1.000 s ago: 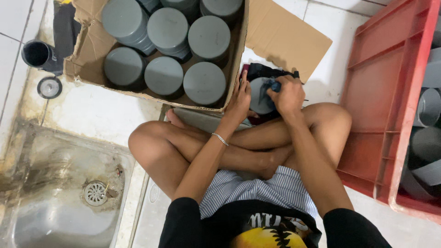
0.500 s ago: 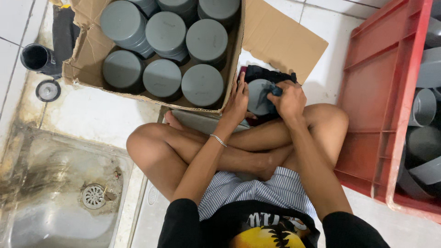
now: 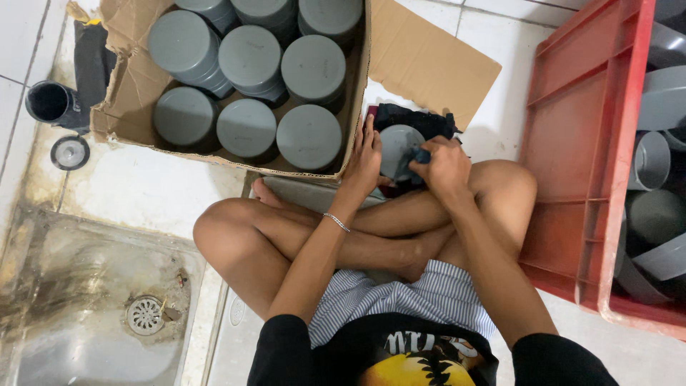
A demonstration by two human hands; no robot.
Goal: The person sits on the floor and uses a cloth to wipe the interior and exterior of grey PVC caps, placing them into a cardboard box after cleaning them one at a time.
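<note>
I sit cross-legged on a white tiled floor. My left hand (image 3: 366,159) holds the edge of a round grey plastic pipe cap (image 3: 397,146) that rests on a dark cloth (image 3: 414,118) in front of my legs. My right hand (image 3: 444,166) is closed on a small blue rag and presses it against the cap's right side. A cardboard box (image 3: 118,114) just left of my hands holds several stacked grey caps (image 3: 309,136).
A red plastic crate (image 3: 572,179) with grey pipe fittings (image 3: 654,214) stands at the right. A floor drain (image 3: 145,314) in a stained recess lies at the lower left. A black pipe piece (image 3: 48,102) and a small round cap (image 3: 70,152) lie at the far left.
My hands stay on the cap, with the right hand shifting slightly as it rubs. The view has shifted a little.
</note>
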